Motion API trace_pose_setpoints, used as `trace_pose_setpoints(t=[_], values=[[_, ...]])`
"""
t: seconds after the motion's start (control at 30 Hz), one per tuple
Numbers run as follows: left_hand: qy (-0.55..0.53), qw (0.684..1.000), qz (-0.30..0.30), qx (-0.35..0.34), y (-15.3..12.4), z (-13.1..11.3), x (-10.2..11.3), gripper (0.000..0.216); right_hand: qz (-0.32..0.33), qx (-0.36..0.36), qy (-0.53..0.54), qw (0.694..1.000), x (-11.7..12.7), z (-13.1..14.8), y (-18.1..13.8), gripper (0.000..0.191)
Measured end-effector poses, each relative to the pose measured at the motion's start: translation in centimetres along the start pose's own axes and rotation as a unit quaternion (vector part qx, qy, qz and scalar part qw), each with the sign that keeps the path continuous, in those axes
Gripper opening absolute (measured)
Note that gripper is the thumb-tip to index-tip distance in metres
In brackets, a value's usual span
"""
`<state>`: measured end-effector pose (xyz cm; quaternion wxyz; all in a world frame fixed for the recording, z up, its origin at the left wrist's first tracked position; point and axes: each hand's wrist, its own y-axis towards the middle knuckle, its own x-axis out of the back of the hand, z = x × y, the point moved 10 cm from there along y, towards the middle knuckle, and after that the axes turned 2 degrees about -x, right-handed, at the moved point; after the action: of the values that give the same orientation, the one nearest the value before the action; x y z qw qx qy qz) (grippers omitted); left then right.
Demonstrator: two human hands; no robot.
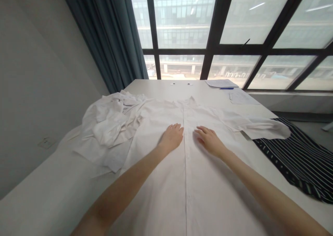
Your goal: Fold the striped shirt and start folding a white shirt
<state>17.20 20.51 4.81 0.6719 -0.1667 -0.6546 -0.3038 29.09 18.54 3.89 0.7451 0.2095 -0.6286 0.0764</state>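
A white button-up shirt (187, 180) lies spread front-up on a white table (39, 198), collar toward the window. My left hand (172, 137) rests flat on the shirt just left of the button placket, fingers stretched out. Just right of the placket lies my right hand (208, 139), also flat with fingers out. Both hands press the chest area and hold nothing. The shirt's right sleeve (262, 128) reaches out to the right.
A crumpled white garment (109, 125) lies at the left of the shirt. A dark striped cloth (299, 159) hangs over the table's right edge. Papers (221, 83) and a blue pen (226, 88) sit at the far edge by the window. A dark curtain (109, 38) hangs at the left.
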Motion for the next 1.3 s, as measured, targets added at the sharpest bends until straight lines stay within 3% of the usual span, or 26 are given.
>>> trace_pose_setpoints(t=[0.13, 0.23, 0.4, 0.53, 0.7, 0.83, 0.93, 1.1, 1.3], values=[[-0.01, 0.997, 0.019, 0.071, 1.2, 2.2, -3.5, 0.054, 0.023, -0.037, -0.012, 0.999, -2.7, -0.5, 1.4, 0.045], [-0.012, 0.997, 0.014, 0.069, 0.4, 3.5, -4.5, 0.057, 0.045, -0.052, -0.013, 0.998, -3.9, -1.3, 1.0, 0.05], [0.011, 0.997, 0.006, 0.079, -1.5, 6.2, -4.1, 0.055, 0.054, -0.082, -0.017, 0.995, -3.9, -3.3, 0.0, 0.052], [0.047, 0.99, -0.014, 0.132, -2.5, 9.1, -3.2, 0.056, 0.056, -0.152, -0.043, 0.986, -3.5, -7.4, -1.0, 0.052], [0.064, 0.984, -0.036, 0.164, -2.7, 9.8, -2.7, 0.054, 0.006, -0.235, -0.079, 0.969, -2.5, -11.3, -2.0, 0.052], [0.036, 0.985, -0.042, 0.162, -2.4, 8.1, -2.5, 0.049, -0.081, -0.202, -0.097, 0.971, -0.8, -9.8, -1.5, 0.044], [-0.014, 0.995, -0.027, 0.097, -1.8, 5.1, -2.9, 0.046, -0.118, -0.115, -0.062, 0.984, 0.1, -6.9, -0.8, 0.043], [-0.056, 0.998, -0.009, 0.034, -1.5, 2.0, -3.4, 0.048, -0.029, 0.03, 0.042, 0.998, -1.6, -2.3, -0.1, 0.045], [-0.063, 0.998, -0.006, 0.015, -1.7, 1.9, -3.6, 0.049, 0.009, 0.023, 0.059, 0.998, -2.4, -2.0, -0.1, 0.045]])
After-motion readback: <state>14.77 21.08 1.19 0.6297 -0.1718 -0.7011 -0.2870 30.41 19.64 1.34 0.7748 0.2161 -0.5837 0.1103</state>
